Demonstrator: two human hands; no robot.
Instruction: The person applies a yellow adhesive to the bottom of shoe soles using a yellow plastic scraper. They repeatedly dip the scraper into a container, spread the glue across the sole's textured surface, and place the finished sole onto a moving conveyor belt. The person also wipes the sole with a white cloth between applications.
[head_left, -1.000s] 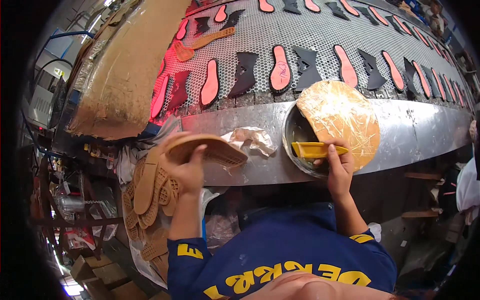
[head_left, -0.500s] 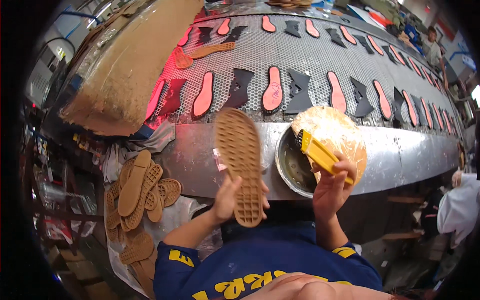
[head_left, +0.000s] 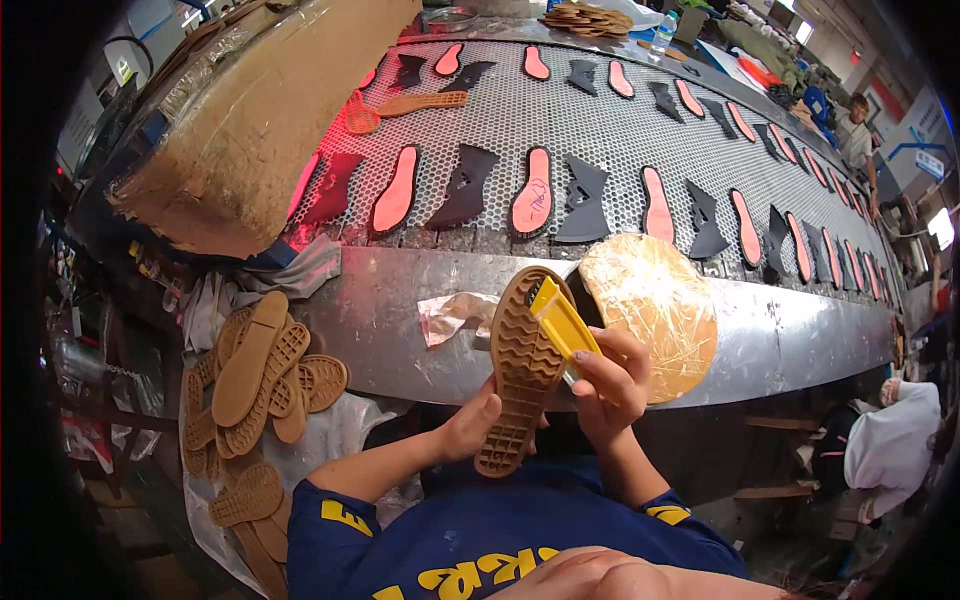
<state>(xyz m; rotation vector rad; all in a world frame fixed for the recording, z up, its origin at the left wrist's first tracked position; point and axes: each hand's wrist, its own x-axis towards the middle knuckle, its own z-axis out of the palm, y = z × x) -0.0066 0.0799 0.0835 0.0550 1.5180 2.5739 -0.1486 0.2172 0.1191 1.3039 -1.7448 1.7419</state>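
My left hand (head_left: 470,428) grips a brown shoe sole (head_left: 522,350) near its lower end, with the ridged, gridded face turned up. A yellow-handled brush (head_left: 566,322) is in my right hand (head_left: 612,385), pinched between thumb and fingers. Its dark bristles meet the upper end of the sole. Just beyond the brush stands a round board wrapped in clear film (head_left: 655,310), on the metal ledge. The metal bowl beside that board is mostly hidden behind the sole and brush.
Brown soles (head_left: 262,375) lie piled at the left. Across the ledge (head_left: 780,335), a honeycomb-mesh conveyor (head_left: 620,130) carries rows of pink-faced soles and black uppers. A big worn cardboard-like box (head_left: 230,140) blocks the far left. Another person (head_left: 858,140) stands far right.
The sole has tilted and shifted right, toward the bowl. My right hand has brought the brush left and down onto it from above the bowl.
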